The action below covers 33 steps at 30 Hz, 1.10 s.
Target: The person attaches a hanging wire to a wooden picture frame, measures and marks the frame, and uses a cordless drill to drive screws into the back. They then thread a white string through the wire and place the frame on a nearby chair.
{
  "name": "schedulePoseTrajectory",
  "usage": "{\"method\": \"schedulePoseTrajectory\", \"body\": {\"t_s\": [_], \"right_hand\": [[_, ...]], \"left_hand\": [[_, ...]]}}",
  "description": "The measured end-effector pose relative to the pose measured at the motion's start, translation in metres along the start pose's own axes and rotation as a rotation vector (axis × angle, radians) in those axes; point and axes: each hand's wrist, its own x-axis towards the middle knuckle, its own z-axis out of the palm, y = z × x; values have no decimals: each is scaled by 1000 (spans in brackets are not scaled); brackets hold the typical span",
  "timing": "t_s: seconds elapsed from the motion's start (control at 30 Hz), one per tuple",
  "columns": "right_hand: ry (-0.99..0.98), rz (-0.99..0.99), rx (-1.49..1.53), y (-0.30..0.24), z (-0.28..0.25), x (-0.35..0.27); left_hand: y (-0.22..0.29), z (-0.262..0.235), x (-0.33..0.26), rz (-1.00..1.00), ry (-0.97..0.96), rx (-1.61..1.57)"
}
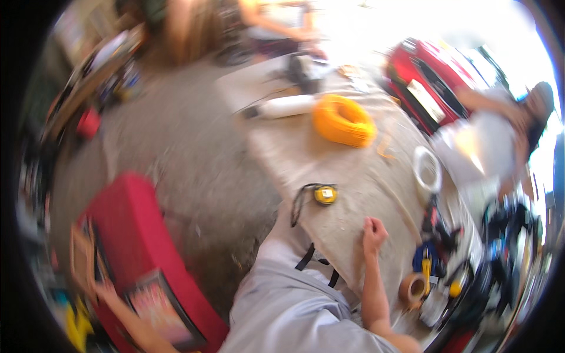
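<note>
Far out at the lower left, my left hand (105, 292) is closed on the lower edge of a small wooden frame (82, 259). That frame is over a red padded surface (138, 229), where a dark-edged framed picture (162, 309) also lies. My right hand (375, 232) makes a loose fist on the cloth-covered table (347, 235), with nothing showing in it. To its upper left sits a yellow and black tape measure (325, 194) with a black wrist strap (297, 206). Blur softens the left hand's fingers.
Farther up the table are a coil of orange cord (344, 120), a white roll (287, 107) and a white coil (426, 169). A tape roll (414, 288), a yellow cutter (426, 267) and other tools crowd the right. A person (488, 135) stands at right, by a red car (426, 85).
</note>
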Motion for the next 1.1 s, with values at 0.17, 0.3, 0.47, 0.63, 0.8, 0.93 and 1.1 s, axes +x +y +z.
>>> {"method": "schedulePoseTrajectory", "body": {"t_s": [0.17,0.3,0.47,0.63,0.8,0.93,1.1], "right_hand": [[7,68,173,-5,0,-2],[27,63,98,-10,-5,-9],[43,58,142,-2,-4,-9],[70,86,153,-15,-3,-10],[64,47,123,-13,-5,-9],[62,68,118,-12,-8,-9],[29,85,123,-14,-7,-9]], "left_hand": [[24,15,4,-75,14,55],[17,120,-101,-109,-320,-376],[15,147,-41,222,-214,86],[15,155,0,597,-34,606],[-4,158,15,838,183,908],[-22,149,19,967,325,1002],[-19,131,26,1167,435,1019]]}}
